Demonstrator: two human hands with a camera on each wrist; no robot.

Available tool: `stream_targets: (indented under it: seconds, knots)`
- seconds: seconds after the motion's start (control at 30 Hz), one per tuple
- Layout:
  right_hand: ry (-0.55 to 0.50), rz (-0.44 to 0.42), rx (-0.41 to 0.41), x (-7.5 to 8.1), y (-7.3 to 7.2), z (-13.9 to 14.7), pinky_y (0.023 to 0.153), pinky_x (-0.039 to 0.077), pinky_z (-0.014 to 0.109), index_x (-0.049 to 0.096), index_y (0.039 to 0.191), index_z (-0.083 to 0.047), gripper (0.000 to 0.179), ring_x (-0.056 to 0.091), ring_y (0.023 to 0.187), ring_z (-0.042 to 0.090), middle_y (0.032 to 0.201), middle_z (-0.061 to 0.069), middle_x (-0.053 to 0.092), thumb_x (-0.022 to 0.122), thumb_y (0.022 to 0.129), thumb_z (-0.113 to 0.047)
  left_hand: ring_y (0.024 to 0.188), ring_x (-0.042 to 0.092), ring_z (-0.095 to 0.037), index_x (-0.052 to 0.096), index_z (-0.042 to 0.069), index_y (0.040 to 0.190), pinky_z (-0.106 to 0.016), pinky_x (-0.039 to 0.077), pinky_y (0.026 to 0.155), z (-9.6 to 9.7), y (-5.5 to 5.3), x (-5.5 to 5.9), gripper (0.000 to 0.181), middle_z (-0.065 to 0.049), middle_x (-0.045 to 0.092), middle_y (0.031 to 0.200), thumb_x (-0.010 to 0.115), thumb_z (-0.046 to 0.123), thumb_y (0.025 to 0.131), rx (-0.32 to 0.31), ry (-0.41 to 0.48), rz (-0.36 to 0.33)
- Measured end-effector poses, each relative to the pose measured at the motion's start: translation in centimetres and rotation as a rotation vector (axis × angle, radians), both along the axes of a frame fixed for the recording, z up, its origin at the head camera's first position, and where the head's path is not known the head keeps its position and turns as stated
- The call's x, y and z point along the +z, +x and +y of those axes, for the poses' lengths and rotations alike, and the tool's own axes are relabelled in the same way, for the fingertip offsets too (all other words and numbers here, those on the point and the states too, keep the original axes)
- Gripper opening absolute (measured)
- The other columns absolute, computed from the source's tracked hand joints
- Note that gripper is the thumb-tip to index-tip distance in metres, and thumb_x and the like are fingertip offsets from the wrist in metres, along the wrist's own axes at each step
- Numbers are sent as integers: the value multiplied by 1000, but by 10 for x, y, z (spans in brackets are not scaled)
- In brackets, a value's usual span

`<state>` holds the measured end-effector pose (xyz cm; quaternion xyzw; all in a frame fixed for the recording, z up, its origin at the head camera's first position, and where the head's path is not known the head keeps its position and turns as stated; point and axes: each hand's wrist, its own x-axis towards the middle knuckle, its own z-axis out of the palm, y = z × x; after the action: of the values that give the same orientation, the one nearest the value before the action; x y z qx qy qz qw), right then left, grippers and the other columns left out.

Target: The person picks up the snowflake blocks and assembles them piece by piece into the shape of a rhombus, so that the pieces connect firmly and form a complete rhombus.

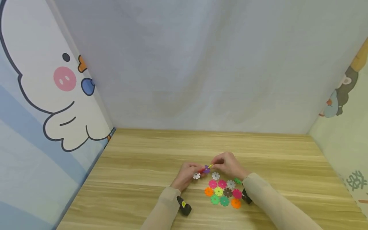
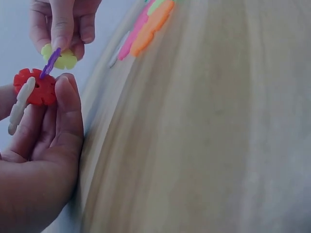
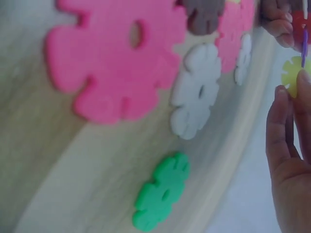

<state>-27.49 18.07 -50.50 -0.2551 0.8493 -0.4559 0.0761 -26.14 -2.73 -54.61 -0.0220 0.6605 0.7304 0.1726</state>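
My left hand pinches a red notched snowflake disc between thumb and fingers. Slotted edge-on into it are a white disc at one side and a purple disc at the other. Facing it, my right hand pinches a yellow disc by its edge, with thumb and fingertips. In the left wrist view the yellow disc meets the purple one crosswise; I cannot tell whether their slots are fully engaged. Both hands are close together over the table, beyond the loose discs.
Several loose snowflake discs lie flat on the wooden table, among them an orange disc, a brown disc and a white disc. A green disc lies near my right wrist. A pale curtain hangs behind the table.
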Motion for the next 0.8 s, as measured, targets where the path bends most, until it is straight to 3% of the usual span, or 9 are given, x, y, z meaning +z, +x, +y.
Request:
stream_targets:
  seconds: [0.23, 0.47, 0.8]
  knots:
    - [20, -5, -24, 2, 1, 2, 70, 53, 28, 75, 89, -11, 5, 63, 76, 14, 86, -5, 69, 71, 87, -10, 77, 65, -20, 70, -8, 94, -28, 53, 71, -1, 0, -1, 19, -16, 68, 91, 69, 9, 87, -30, 54, 14]
    - [26, -7, -8, 4, 2, 1, 70, 53, 28, 74, 96, -9, 10, 63, 78, 13, 90, -3, 70, 68, 89, -13, 91, 61, -22, 70, -6, 99, -31, 51, 83, -4, -2, 0, 21, -14, 66, 101, 72, 9, 85, -32, 68, 4]
    - [26, -17, -1, 1, 3, -3, 71, 53, 29, 72, 100, -8, 12, 63, 79, 14, 90, -4, 69, 68, 89, -10, 91, 61, -18, 71, -7, 101, -27, 51, 82, -7, -1, -1, 20, -14, 67, 101, 67, 10, 89, -98, 85, 0]
